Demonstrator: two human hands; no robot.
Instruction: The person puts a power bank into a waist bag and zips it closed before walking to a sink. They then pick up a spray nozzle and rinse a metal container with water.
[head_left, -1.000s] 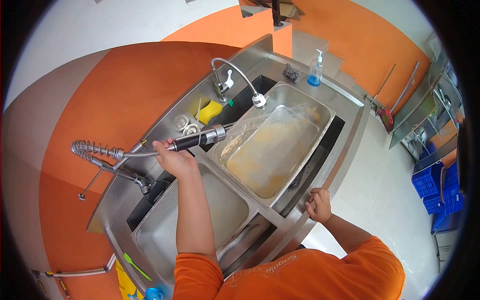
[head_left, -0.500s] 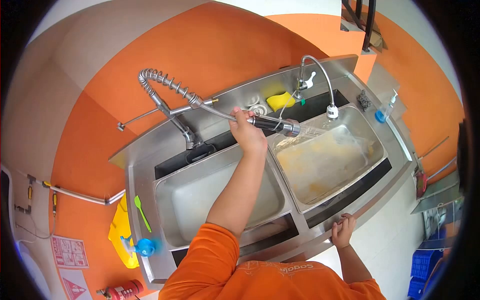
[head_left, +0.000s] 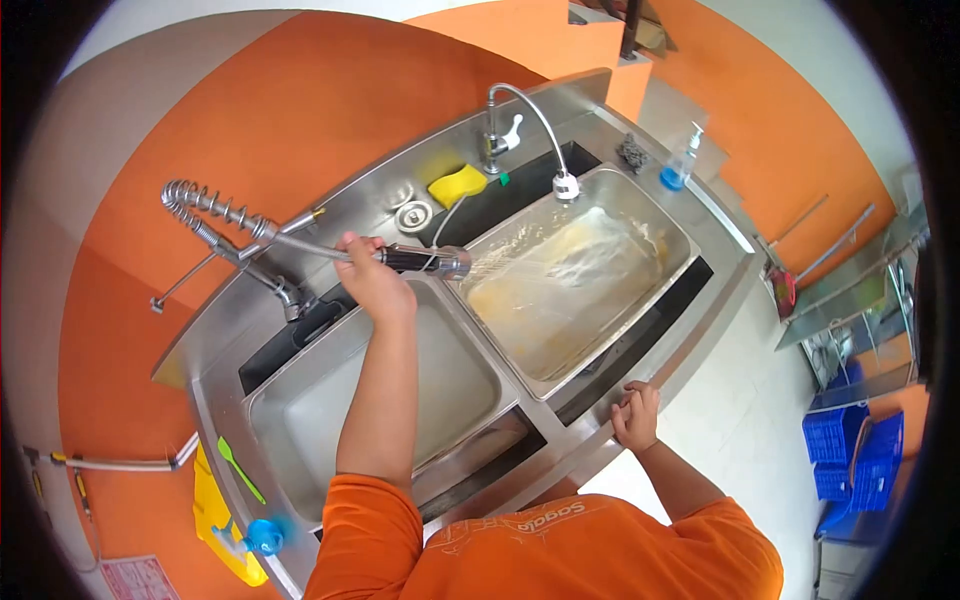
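Note:
With fingers wrapped round the handle of the black and chrome spray nozzle (head_left: 430, 260), my left hand (head_left: 375, 280) is closed above the sinks. The nozzle points right, and water sprays from it into the right basin (head_left: 530, 370). Cloudy, yellowish water moves along that basin's floor, with a white foamy patch toward the far side. Below my left forearm lies the left basin (head_left: 450, 400), which also looks cloudy inside. My right hand (head_left: 636, 415) has its fingers curled at the front edge of the steel counter (head_left: 590, 430).
A gooseneck faucet (head_left: 565, 185) hangs over the right basin. Behind are a yellow sponge (head_left: 458, 186) and a sink strainer (head_left: 413, 217). A scouring pad (head_left: 631, 153) and pump bottle (head_left: 680, 165) stand right; a green spatula (head_left: 240, 468) and blue bottle (head_left: 264, 537) are left.
The view has shifted, so the sinks appear further left and lower. My left hand keeps hold of the spray nozzle. A white foamy patch in the right basin is now more distinct.

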